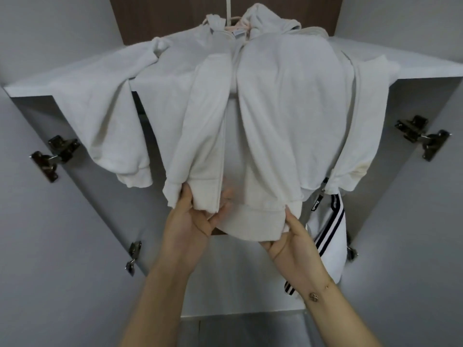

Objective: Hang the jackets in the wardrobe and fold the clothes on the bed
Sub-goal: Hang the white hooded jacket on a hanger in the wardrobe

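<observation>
A white hooded jacket hangs on a pale hanger inside the open wardrobe, front unzipped, both sleeves hanging at the sides. My left hand pinches the hem of the jacket's left front panel. My right hand pinches the hem of the right front panel, with a thin bracelet on that wrist. The two front edges lie close together between my hands.
Behind the jacket on the right hangs a white garment with dark stripes. The wardrobe doors stand open on both sides, with metal hinges at left and right. A white wardrobe shelf edge runs across above.
</observation>
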`<action>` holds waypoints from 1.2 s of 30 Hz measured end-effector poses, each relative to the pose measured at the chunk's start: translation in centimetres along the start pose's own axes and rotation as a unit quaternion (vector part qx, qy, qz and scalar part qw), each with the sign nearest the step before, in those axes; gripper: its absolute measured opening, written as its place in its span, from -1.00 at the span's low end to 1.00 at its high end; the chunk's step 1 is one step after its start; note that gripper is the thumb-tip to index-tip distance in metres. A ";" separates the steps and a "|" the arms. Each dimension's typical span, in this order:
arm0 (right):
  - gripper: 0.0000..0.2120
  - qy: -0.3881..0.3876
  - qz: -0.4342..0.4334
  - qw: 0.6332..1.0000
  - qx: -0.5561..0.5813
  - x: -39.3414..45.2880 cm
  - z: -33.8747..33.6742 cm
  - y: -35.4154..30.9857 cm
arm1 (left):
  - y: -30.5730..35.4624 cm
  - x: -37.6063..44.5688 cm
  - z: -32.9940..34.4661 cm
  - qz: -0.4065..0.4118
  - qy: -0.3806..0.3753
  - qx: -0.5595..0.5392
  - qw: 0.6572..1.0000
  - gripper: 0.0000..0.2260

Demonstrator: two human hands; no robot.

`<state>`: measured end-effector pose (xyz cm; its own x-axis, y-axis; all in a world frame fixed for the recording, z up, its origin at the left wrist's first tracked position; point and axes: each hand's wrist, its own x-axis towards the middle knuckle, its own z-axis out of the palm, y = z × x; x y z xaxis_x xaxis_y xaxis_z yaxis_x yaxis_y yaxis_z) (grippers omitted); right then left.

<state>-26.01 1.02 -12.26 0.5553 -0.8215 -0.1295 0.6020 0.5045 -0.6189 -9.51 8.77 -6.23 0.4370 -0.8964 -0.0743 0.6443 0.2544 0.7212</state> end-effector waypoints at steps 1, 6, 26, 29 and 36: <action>-0.63 -0.003 -0.004 1.000 0.002 -0.2 0.0 -0.1 | -0.1 -0.1 0.3 -0.008 -0.007 -0.012 1.000 -0.55; -0.49 -0.055 0.011 0.998 -0.032 -1.7 0.9 0.4 | 0.1 -0.4 1.0 -0.033 -0.034 -0.076 0.996 -0.57; -0.66 0.239 -0.083 0.966 -0.059 3.3 -4.8 -8.5 | -2.7 -2.3 4.1 0.022 0.010 0.066 0.998 -0.72; -0.84 0.251 -0.100 0.960 -0.068 4.0 -4.9 -8.5 | -3.6 -2.3 5.0 0.017 -0.010 0.084 0.996 -0.81; -0.93 0.098 -0.107 0.988 -0.058 -0.2 -3.6 -6.9 | -5.0 -1.9 5.6 0.035 0.013 0.118 0.992 -0.58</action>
<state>-32.35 -3.22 -10.70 0.2941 -0.9475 -0.1258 0.6178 0.2889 -0.7314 -17.06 7.20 -5.85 0.4941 -0.8688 -0.0335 0.4474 0.2210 0.8666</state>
